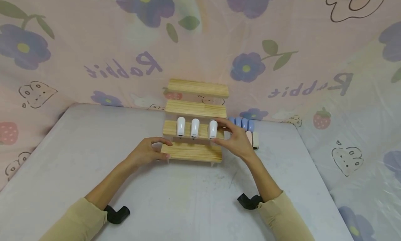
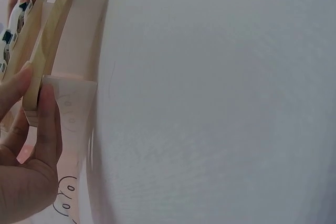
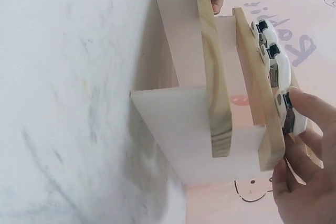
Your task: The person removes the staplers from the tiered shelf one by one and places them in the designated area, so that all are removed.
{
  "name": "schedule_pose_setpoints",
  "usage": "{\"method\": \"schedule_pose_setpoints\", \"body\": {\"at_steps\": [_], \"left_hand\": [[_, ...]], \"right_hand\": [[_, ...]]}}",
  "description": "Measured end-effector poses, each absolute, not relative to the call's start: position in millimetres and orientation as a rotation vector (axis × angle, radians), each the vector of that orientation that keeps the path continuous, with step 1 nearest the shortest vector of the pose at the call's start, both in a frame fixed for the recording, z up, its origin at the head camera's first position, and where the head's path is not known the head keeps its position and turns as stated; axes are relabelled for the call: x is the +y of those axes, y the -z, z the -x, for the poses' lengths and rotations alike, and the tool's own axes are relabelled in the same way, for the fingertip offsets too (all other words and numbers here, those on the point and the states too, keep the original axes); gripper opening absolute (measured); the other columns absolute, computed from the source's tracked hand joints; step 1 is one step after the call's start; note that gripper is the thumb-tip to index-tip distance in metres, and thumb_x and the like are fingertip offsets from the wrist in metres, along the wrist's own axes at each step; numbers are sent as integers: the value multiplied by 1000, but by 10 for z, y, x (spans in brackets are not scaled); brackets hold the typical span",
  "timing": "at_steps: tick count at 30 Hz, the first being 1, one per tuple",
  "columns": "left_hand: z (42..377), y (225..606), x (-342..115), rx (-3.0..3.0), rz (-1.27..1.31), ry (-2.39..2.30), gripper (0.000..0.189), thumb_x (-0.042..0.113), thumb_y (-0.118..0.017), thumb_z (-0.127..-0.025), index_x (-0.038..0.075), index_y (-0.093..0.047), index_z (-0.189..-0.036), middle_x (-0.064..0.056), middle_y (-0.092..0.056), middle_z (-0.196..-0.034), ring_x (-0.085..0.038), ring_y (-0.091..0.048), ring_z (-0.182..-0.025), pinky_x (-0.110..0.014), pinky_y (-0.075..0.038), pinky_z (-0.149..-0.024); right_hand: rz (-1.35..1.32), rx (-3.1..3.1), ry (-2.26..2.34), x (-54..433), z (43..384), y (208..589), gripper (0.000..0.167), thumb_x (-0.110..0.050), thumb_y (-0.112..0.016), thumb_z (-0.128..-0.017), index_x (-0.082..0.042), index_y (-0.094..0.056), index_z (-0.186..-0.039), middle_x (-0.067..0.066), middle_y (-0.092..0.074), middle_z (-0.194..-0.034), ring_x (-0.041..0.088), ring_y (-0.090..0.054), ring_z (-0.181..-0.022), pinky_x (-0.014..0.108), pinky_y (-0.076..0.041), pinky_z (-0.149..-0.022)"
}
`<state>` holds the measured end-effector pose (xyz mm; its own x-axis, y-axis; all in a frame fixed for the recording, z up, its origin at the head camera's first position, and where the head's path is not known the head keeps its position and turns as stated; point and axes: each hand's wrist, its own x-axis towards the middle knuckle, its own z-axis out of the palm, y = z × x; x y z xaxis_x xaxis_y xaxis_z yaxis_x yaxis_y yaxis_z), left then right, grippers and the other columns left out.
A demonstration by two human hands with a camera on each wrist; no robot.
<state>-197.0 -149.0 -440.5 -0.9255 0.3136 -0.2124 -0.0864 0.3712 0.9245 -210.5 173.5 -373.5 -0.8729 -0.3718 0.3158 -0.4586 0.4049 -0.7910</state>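
A four-tier wooden shelf (image 1: 191, 152) with pale translucent side supports stands near the back of the table. Three small white staplers stand in a row on its second board from the bottom: a left one (image 1: 180, 126), a middle one (image 1: 194, 127) and a right one (image 1: 213, 128). My right hand (image 1: 237, 142) holds the right stapler between thumb and fingers, at that board's right end. With thumb and fingers above and below, my left hand (image 2: 31, 166) pinches the left end of the lowest board (image 2: 50, 40).
Right of the shelf, partly behind my right hand, lie several blue staplers (image 1: 244, 124), a pink one (image 1: 249, 136) and a cream one (image 1: 255, 140). A patterned cloth (image 1: 200, 42) hangs behind the white table (image 1: 181, 206). Black curved pieces (image 1: 117, 215) sit at both wrists.
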Motion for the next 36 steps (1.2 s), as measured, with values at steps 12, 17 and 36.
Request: {"method": "schedule_pose_setpoints", "body": {"at_steps": [12, 17, 36], "left_hand": [[1961, 4406, -1478, 2263, -184, -1597, 48, 18, -86, -79, 10, -67, -122, -7, -71, -78, -21, -62, -73, -35, -47, -71], [1962, 4411, -1479, 2261, -187, -1595, 49, 19, -85, -79, 11, -66, -123, -10, -70, -75, -21, -61, -71, -35, -45, -70], [1962, 4410, -1488, 2281, -191, -1575, 46, 18, -85, -80, 12, -67, -122, -7, -68, -94, -20, -56, -71, -32, -42, -66]], "right_hand": [[-751, -2558, -1544, 1831, 2072, 3745, 62, 3, -79, -81, 6, -52, -137, 21, -59, -130, 35, -56, -120, 48, -42, -103], [-748, -2544, -1573, 1918, 2072, 3767, 63, 7, -78, -81, 8, -50, -138, 23, -58, -131, 36, -55, -121, 53, -41, -102], [-635, -2507, -1641, 2417, 2137, 4132, 67, 2, -80, -81, -3, -51, -141, 16, -58, -131, 23, -56, -118, 36, -47, -98]]}}
